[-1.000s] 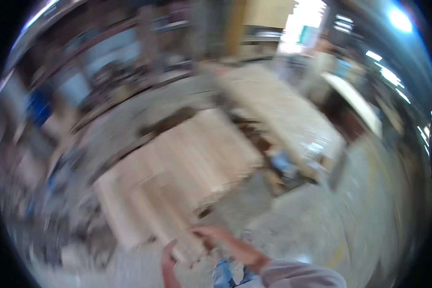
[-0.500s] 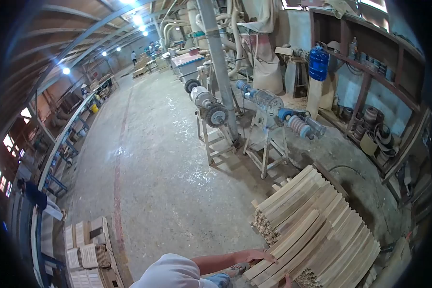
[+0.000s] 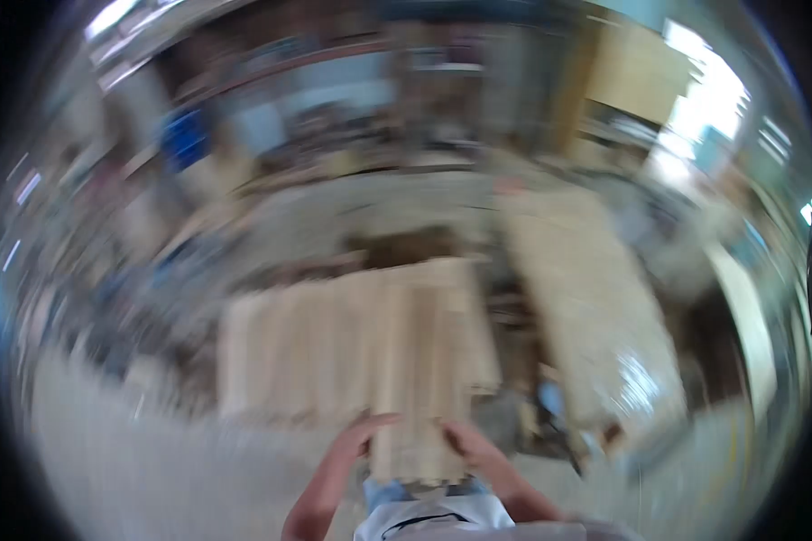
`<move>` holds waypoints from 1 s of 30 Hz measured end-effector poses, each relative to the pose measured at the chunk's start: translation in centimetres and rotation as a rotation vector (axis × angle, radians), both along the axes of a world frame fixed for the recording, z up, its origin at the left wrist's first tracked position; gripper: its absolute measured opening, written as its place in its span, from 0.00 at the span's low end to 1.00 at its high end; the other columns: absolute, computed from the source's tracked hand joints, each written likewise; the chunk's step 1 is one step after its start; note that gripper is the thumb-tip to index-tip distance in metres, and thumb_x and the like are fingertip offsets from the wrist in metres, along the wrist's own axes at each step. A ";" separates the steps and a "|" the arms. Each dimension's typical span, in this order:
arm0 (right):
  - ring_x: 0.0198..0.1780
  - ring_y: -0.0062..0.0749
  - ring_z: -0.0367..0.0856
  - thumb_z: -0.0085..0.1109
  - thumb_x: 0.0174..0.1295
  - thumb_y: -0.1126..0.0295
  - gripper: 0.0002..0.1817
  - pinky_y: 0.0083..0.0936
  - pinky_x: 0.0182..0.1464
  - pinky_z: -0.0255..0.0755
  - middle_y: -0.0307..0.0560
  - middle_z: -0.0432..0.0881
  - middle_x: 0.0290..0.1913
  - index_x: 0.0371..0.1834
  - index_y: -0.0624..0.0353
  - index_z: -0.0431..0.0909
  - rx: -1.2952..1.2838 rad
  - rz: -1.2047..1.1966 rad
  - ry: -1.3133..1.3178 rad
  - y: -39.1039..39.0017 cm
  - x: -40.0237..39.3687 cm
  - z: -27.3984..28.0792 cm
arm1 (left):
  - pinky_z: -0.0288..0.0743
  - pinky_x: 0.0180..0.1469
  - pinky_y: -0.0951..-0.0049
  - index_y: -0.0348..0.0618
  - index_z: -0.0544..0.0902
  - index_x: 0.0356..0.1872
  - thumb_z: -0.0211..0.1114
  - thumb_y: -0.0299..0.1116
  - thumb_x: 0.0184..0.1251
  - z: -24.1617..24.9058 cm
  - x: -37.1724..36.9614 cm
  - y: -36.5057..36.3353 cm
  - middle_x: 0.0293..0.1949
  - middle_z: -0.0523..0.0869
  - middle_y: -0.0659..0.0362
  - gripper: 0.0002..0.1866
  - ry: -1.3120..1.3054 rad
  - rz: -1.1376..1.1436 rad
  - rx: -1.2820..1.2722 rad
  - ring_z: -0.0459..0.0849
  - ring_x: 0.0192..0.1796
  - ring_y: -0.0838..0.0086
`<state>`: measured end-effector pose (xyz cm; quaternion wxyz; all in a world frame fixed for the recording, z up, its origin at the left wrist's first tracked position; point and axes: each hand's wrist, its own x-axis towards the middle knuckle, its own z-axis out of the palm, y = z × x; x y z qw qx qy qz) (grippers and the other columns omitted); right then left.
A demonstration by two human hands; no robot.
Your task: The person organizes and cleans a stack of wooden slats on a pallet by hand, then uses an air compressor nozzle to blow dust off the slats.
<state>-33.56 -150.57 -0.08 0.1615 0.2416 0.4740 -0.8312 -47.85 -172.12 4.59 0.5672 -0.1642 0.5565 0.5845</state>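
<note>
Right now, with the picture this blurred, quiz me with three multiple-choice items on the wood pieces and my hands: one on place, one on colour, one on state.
1. Where do the hands meet the bundle of wood pieces?
A. at its far end
B. at its near end, one hand on each side
C. on top, at the middle

2. What colour is the wood?
A. pale, unfinished
B. dark brown
C. painted blue

3. How are the hands?
A. both hanging free
B. only one on the wood
C. both on the wood

Answers:
1 B: the left hand and right hand flank the near end.
2 A: the pieces look light and raw.
3 C: both hands touch the bundle.
</note>
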 end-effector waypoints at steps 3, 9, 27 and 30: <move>0.32 0.28 0.71 0.55 0.69 0.58 0.22 0.27 0.37 0.67 0.37 0.78 0.33 0.62 0.57 0.76 0.196 -0.077 0.153 6.5 1.7 -4.2 | 0.83 0.47 0.62 0.36 0.78 0.57 0.73 0.30 0.57 -1.6 0.0 8.6 0.54 0.82 0.47 0.26 0.207 0.122 0.100 0.85 0.50 0.61; 0.27 0.13 0.65 0.64 0.64 0.50 0.22 0.18 0.30 0.62 0.26 0.76 0.30 0.51 0.57 0.84 -0.056 -0.453 0.035 16.4 3.9 -3.3 | 0.81 0.54 0.54 0.36 0.71 0.63 0.69 0.36 0.59 -5.2 -4.6 24.2 0.54 0.82 0.47 0.31 0.074 -0.310 0.213 0.83 0.55 0.56; 0.72 0.34 0.63 0.58 0.66 0.45 0.42 0.29 0.74 0.55 0.48 0.65 0.73 0.73 0.66 0.59 -0.241 -1.036 -0.033 45.4 1.5 -10.8 | 0.80 0.54 0.61 0.34 0.78 0.58 0.75 0.39 0.54 -14.2 -11.3 69.6 0.51 0.86 0.50 0.31 0.223 -1.066 0.026 0.86 0.49 0.62; 0.74 0.33 0.60 0.58 0.66 0.44 0.43 0.29 0.74 0.54 0.48 0.62 0.74 0.74 0.65 0.59 -0.465 -0.969 0.111 48.3 0.9 -12.3 | 0.79 0.52 0.64 0.35 0.79 0.57 0.76 0.39 0.52 -13.5 -11.2 73.3 0.48 0.87 0.52 0.31 0.324 -1.157 0.099 0.86 0.47 0.64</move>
